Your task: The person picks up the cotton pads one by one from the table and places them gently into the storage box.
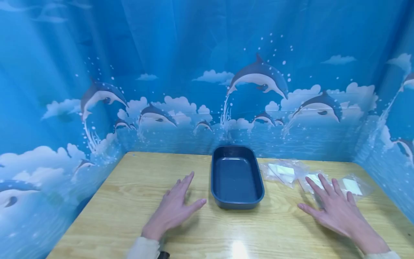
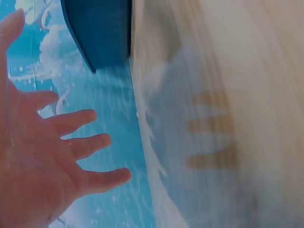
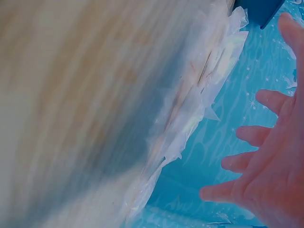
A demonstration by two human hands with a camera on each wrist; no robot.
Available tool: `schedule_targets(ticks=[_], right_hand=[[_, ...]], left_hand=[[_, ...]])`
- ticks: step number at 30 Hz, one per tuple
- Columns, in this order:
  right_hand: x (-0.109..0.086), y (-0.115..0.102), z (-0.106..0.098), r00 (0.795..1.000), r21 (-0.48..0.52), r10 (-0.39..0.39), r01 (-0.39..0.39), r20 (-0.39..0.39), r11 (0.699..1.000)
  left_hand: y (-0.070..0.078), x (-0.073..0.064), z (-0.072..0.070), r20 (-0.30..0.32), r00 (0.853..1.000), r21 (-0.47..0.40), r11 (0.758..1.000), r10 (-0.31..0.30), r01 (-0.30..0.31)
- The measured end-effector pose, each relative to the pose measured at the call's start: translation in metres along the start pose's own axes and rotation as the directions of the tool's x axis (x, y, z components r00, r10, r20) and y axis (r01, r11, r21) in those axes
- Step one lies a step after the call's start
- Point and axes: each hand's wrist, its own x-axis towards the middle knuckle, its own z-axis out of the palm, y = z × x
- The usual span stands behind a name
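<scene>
At the near side of the wood-grain table point(image 1: 106, 212), two pale sleeves point(image 1: 143, 248). Left hand point(image 1: 176, 208) raised above the tabletop, fingers spread, grip wide and empty; thumb toward the tray, well short of touching. Right hand point(image 1: 337, 212) likewise wide and empty, fingertips near the middle packet with a gap between. Farther on, between the hands: dark blue rounded-corner tray point(image 1: 237, 205), upright. To its right, three clear plastic packets point(image 1: 284, 170) with white inserts, in a row, leftmost just beside it. Behind: blue dolphin-print curtain point(image 1: 187, 46).
</scene>
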Motion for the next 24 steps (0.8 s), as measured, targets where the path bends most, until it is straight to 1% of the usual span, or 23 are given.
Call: schedule_targets(ticks=[2,4,7,11,15,20,24], right_hand=[[0.003,-0.001,0.000,1.000,0.008,-0.014,0.014,-0.006,1.000],[0.006,-0.002,0.001,1.000,0.022,-0.024,0.024,-0.007,0.999],[0.011,-0.003,0.001,0.999,0.040,-0.037,0.037,-0.009,0.999],[0.020,-0.003,0.000,0.999,0.041,-0.047,0.048,-0.012,0.998],[0.030,-0.002,0.000,0.998,0.042,-0.056,0.056,-0.013,0.998],[0.042,0.001,0.000,0.997,0.062,-0.068,0.070,-0.030,0.996],[0.053,0.003,0.002,0.997,0.106,-0.069,0.073,-0.043,0.992]], left_hand=[[0.007,0.006,0.003,-0.012,1.000,-0.031,0.999,0.023,-0.023],[0.012,0.012,0.007,-0.018,0.999,-0.043,0.998,0.045,-0.046],[0.021,0.021,0.013,-0.002,0.999,-0.059,0.997,0.050,-0.050],[0.031,0.031,0.021,0.041,0.998,-0.085,0.995,0.047,-0.043],[0.039,0.040,0.027,0.073,0.996,-0.085,0.995,0.051,-0.045],[0.046,0.048,0.033,0.114,0.993,-0.058,0.998,0.028,-0.021],[0.048,0.054,0.037,0.148,0.989,-0.031,1.000,0.003,0.001]])
